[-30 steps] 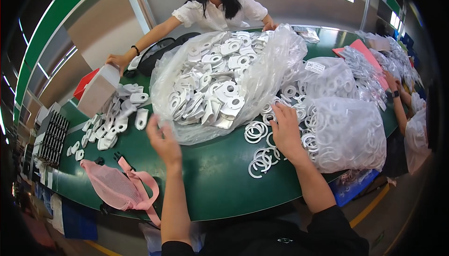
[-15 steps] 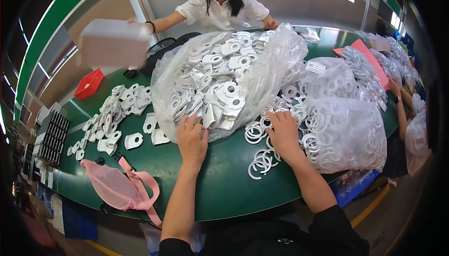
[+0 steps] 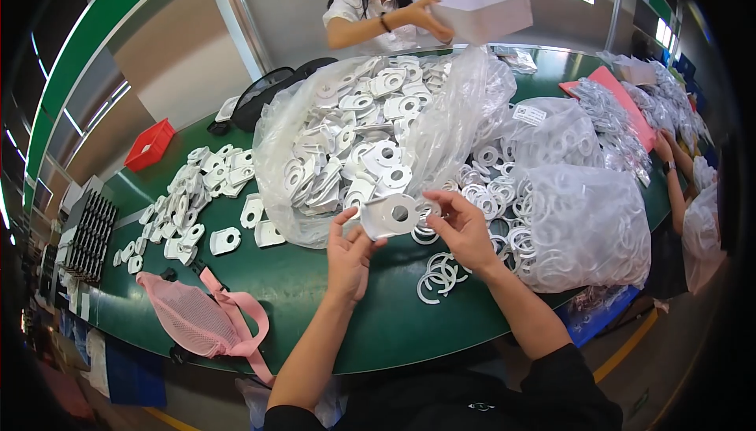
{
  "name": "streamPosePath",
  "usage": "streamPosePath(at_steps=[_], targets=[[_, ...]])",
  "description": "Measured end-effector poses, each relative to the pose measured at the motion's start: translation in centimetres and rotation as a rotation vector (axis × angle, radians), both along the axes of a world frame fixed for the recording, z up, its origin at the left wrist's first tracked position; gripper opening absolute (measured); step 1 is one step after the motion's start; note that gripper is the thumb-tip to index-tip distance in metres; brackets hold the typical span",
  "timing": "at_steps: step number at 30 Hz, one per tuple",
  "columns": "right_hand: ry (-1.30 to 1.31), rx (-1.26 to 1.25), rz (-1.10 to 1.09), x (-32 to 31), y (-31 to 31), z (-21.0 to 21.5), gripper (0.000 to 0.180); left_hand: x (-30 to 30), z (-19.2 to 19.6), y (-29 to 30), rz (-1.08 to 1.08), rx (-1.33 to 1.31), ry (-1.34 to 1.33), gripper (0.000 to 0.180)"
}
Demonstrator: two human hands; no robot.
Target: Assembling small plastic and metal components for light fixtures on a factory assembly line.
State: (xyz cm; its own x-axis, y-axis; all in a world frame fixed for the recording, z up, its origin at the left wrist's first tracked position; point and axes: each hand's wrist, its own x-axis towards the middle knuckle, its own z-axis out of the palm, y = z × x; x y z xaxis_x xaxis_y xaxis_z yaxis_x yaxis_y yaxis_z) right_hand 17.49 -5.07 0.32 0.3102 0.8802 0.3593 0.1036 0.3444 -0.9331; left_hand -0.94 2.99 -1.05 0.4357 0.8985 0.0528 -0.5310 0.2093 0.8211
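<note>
My left hand (image 3: 349, 256) and my right hand (image 3: 463, 231) together hold a flat white plastic plate with a round hole (image 3: 391, 216) just above the green table (image 3: 315, 289). My right hand's fingers also pinch a white ring against it. Loose white rings (image 3: 438, 277) lie on the table below my right hand. Directly behind stands a large open clear bag full of the same white holed plates (image 3: 358, 144). To the right are clear bags packed with white rings (image 3: 587, 222).
Finished white plates (image 3: 189, 199) lie spread at the left. A pink mesh pouch (image 3: 197, 317) sits near the front edge. Across the table a person holds up a white box (image 3: 482, 10). Another person's arm (image 3: 677, 183) is at the right. A red tray (image 3: 150, 144) stands far left.
Both my hands came off the table and the bag, and now hold one white plate between them. The person opposite swung the white box from left to right.
</note>
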Motion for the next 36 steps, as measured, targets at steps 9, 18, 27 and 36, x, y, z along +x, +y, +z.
streamPosePath(at_steps=[9, 18, 27, 36], targets=[[0.285, 0.059, -0.077, 0.1, 0.0, 0.6, 0.018, 0.7, 1.2, -1.8, -0.202, -0.184, 0.026, 0.07], [0.056, 0.142, 0.292, -0.5, 0.1, -0.3, 0.016, 0.3, -0.3, -1.5, -0.725, -0.576, -0.268, 0.059], [0.258, -0.126, 0.154, -1.0, -0.6, 1.4, 0.04, 0.9, 0.8, -2.4, -0.593, -0.23, 0.117, 0.045], [-0.318, -0.099, -0.174, -0.3, -0.4, 0.1, 0.02, 0.7, 0.5, -1.6, -0.426, -0.12, 0.258, 0.027]])
